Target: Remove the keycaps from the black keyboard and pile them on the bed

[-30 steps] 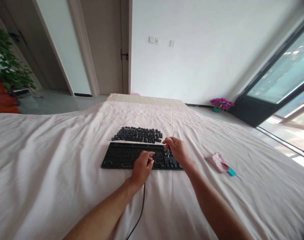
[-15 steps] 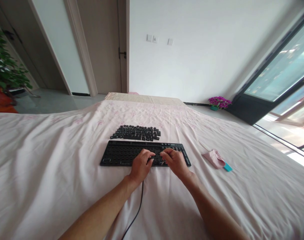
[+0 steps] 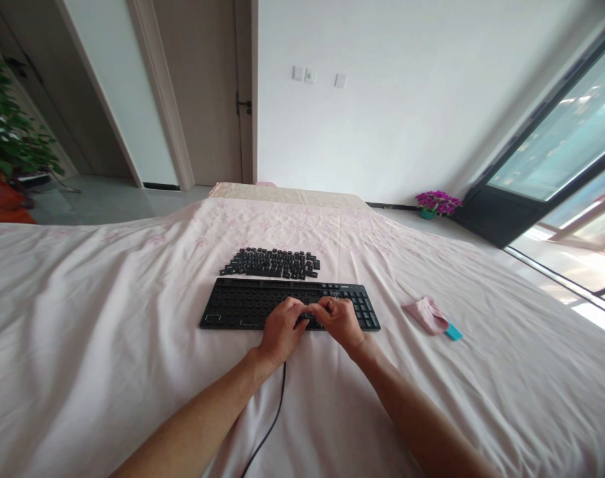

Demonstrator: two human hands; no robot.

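A black keyboard point(image 3: 242, 307) with most keycaps off lies on the pink bed sheet point(image 3: 107, 332). A cluster of loose black keycaps point(image 3: 272, 263) sits just behind it. My left hand point(image 3: 281, 332) rests curled on the keyboard's front middle, fingers bent. My right hand point(image 3: 338, 322) is right beside it, fingertips pinched together over the keys, touching the left hand; what they pinch is too small to make out. A black cable point(image 3: 269, 425) runs from the keyboard toward me between my forearms.
A folded pink cloth point(image 3: 426, 314) with a teal object point(image 3: 453, 332) lies to the right of the keyboard. Purple flowers point(image 3: 437, 202) stand on the floor by the glass door. A green plant point(image 3: 13, 139) is at the far left.
My right hand moved from the keyboard's right end leftward to meet the left hand at the middle. The left hand barely shifted.
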